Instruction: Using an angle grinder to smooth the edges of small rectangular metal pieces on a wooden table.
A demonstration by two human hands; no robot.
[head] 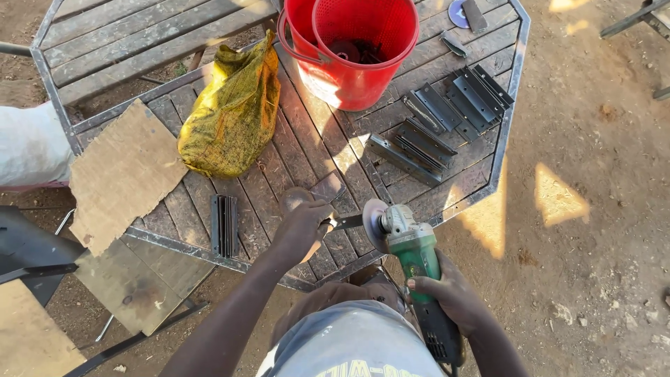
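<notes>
My right hand (447,294) grips the body of a green angle grinder (412,253), its disc (375,223) facing left near the front edge of a wooden slatted table (293,150). My left hand (301,227) presses down on a small dark metal piece (347,222) that touches the disc. A flat metal plate (328,186) lies just beyond my left hand. A finished-looking dark metal bracket (224,225) lies to the left of that hand.
Several dark metal angle pieces (447,115) lie at the table's right. A red bucket (352,52) holding a red basket stands at the back, a yellow sack (234,115) to its left. Cardboard (122,174) hangs over the left edge. Dirt ground (593,209) lies to the right.
</notes>
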